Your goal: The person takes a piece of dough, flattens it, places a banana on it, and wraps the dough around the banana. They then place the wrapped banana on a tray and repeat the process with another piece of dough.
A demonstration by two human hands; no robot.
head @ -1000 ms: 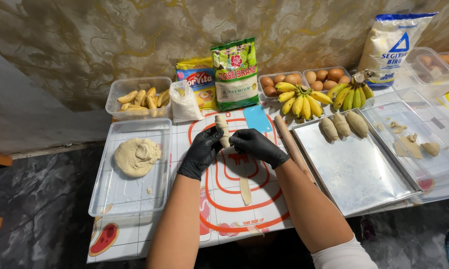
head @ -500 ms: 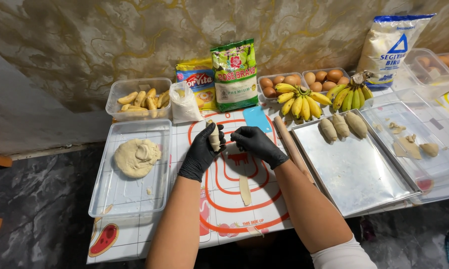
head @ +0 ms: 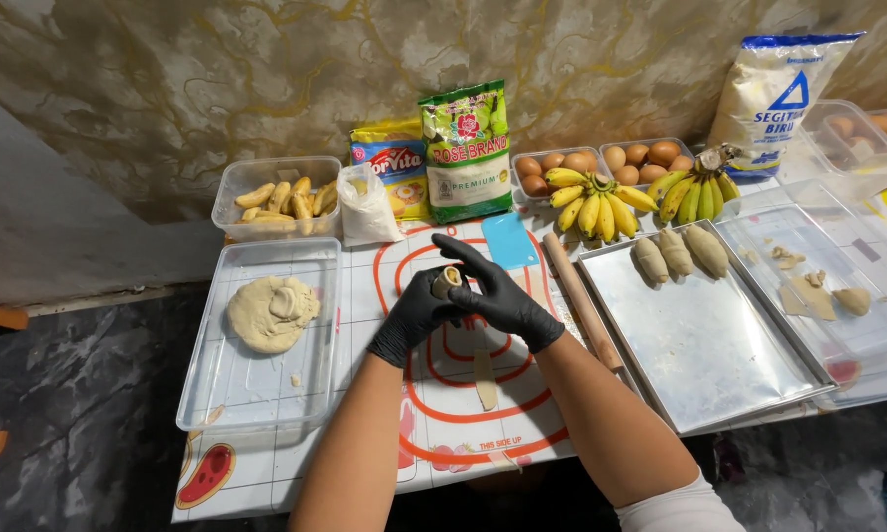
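Observation:
Both my hands wear black gloves and meet over a white pastry mat (head: 424,414) with red rings. My left hand (head: 414,313) holds a small banana wrapped in dough (head: 446,282), its cut end tilted up. My right hand (head: 492,291) rests on the same piece, fingers spread over its top and side. A thin strip of dough (head: 484,366) lies on the mat just below my hands.
A clear tray (head: 217,394) with a dough lump (head: 271,312) sits at left, a tub of peeled bananas (head: 278,197) behind it. A rolling pin (head: 581,300), a metal tray (head: 709,345) with three wrapped pieces (head: 678,252), banana bunches (head: 640,192), eggs, flour bags and a blue scraper (head: 509,240) surround the mat.
The dough-wrapped banana has been turned from lying upright between my hands to a tilted hold with its end showing. My right hand has spread its fingers over it.

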